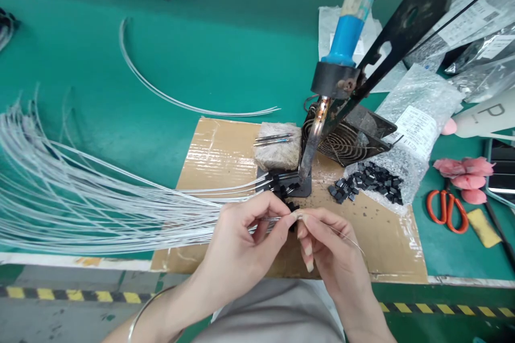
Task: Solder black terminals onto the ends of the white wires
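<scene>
Both hands at work, low over the cardboard sheet (213, 155): my left hand (241, 241) and right hand (332, 254) meet fingertip to fingertip, each grip closed in a pinch on the end of one thin wire (277, 218). A fine strand trails right from my right fingers; I cannot tell if it is the same wire. The wire looks light, springy and easily kinked, so I judge it best held close to its tip, where it cannot whip. Its fellows fan out leftward in a wire bundle (100, 209). Just beyond my fingers sit wires already capped in black, then a pile of small black parts (368, 179), and the soldering iron (354, 21) propped in its stand above the green bench (221, 53).
</scene>
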A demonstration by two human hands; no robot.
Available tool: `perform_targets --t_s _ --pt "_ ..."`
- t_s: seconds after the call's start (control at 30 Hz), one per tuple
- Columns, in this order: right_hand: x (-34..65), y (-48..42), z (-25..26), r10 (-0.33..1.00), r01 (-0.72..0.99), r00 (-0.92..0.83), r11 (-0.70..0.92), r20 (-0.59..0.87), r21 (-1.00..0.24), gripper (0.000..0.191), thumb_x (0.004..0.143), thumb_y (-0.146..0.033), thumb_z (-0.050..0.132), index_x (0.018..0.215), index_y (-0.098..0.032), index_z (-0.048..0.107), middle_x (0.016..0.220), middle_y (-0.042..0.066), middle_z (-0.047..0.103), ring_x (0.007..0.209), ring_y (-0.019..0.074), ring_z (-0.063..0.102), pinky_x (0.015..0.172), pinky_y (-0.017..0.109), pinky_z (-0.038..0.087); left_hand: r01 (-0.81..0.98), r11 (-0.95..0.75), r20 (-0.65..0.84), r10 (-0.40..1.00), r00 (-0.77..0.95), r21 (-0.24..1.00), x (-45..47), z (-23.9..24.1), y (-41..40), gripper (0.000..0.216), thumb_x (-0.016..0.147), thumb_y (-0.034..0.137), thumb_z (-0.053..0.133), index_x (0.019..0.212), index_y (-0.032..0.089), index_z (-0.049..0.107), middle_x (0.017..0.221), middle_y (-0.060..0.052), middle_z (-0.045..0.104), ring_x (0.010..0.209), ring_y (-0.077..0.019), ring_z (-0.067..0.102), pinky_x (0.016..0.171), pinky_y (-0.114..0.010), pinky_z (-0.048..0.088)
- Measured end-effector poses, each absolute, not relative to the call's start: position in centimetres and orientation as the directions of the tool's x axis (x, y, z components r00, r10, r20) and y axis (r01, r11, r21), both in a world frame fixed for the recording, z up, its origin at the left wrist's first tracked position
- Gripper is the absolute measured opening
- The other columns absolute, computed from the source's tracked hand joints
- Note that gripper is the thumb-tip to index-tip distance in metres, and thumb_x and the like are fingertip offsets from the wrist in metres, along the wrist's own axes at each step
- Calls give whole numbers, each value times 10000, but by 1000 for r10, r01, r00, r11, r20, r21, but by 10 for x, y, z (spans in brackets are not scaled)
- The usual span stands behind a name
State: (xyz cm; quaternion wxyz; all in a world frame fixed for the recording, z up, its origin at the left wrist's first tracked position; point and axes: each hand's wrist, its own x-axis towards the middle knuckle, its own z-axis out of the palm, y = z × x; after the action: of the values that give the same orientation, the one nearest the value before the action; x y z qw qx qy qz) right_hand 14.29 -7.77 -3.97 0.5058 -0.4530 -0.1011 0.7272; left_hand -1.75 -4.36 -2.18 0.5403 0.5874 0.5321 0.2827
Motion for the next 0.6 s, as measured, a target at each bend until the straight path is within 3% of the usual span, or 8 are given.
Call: perform_targets --t_s 0.33,0.6 --pt "139 -80 -42 838 -673 -29 -420 -545 -609 155 784 -362 937 810 -218 886 636 -8 710 440 45 533 417 123 534 332 -23 -43 980 192 943 -8 -24 -49 193 948 148 648 767 203 683 589 54 629 468 -74 447 433 -189 339" --pt "135 -81 -41 835 -675 6 -403 -551 -618 172 782 -362 939 797 -202 879 659 3 733 453 55 555 418 131 540 283 -37 -7 988 154 958 -5 -29 -53 198 952 135 643 772 197 699 622 34 681 485 -86 550 458 -175 418"
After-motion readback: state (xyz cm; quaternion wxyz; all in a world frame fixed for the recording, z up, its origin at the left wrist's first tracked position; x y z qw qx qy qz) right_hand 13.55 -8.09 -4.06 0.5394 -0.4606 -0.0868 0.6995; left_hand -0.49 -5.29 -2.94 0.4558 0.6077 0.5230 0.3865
